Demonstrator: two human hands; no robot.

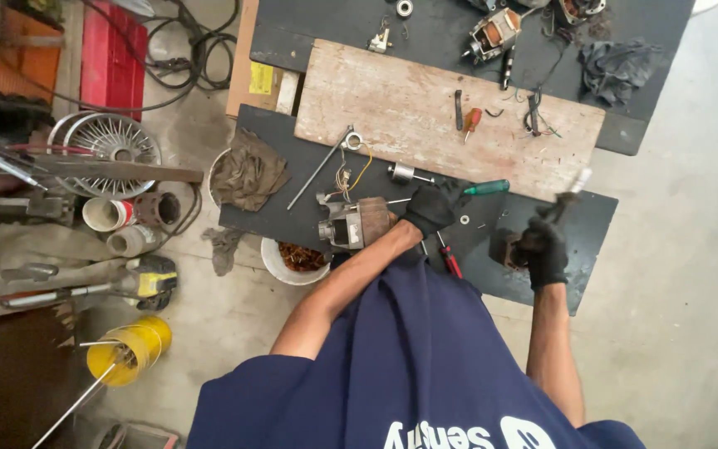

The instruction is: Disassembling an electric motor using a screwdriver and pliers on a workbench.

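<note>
- On the floor at the far left stands one yellow spool (130,349) and, higher up, one round metal fan grille (114,141).
- One brown rag (248,173) lies on the left end of the dark desk (592,216), and one white bucket (280,264) with copper scraps stands just under the desk edge.
- One long metal rod (319,168) lies slanted across the desk beside the wooden board (425,116).
- The electric motor (355,223) lies on the desk near its front edge, just left of the left hand. It is a small grey metal block with a rusty brown core and with yellow and thin wires coming out on top.
- The left hand (434,204) wears a black glove. It is closed on a screwdriver with green handle (487,188), whose tip points toward the motor.
- One red-handled screwdriver (450,262) lies on the desk under the left forearm, and one orange-handled one (471,121) on the board.
- The right hand (546,249), also in a black glove, is closed on the handle of a hammer (567,195), raised above the desk; its head is blurred.
- A second motor (492,35) lies at the far top of the desk, and one dark cloth (617,68) lies to the right of it.
</note>
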